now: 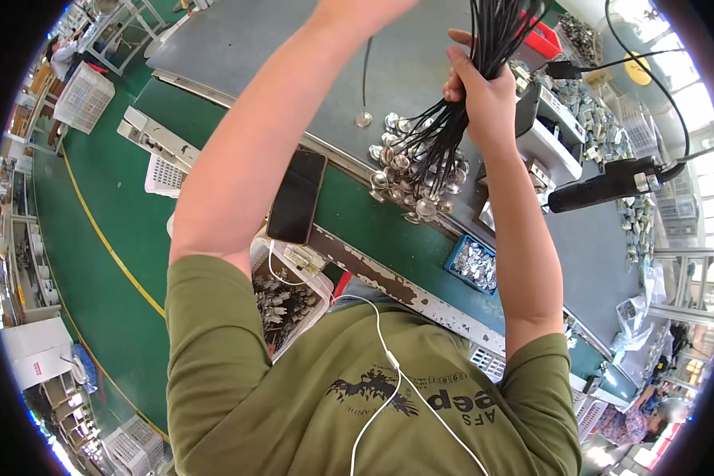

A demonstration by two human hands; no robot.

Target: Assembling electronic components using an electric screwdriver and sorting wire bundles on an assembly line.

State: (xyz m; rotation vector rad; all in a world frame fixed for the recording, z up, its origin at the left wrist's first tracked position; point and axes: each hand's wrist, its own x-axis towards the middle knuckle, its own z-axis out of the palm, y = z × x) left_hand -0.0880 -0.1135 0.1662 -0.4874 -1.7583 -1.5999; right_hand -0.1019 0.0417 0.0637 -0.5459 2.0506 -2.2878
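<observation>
My right hand (484, 99) is closed round a thick bundle of black cables (452, 123), its thumb and fingers wrapped near the middle. Round silvery disc ends (401, 163) hang in a cluster at the lower end of the bundle, over the grey worktable's near edge. At the top edge of the view, only part of my left hand (369, 9) shows, and its fingers are out of sight. A single thin cable (366, 71) runs down from beneath it to one round metal disc (363, 120). Whether my left hand grips that cable is hidden.
A dark phone (297, 197) lies near the table edge (389, 282), above a bin of metal parts (282, 309). A blue tray of small metal pieces (474, 263) stands right of centre. A black handheld tool (603, 186) hangs at right, near a red bin (541, 38).
</observation>
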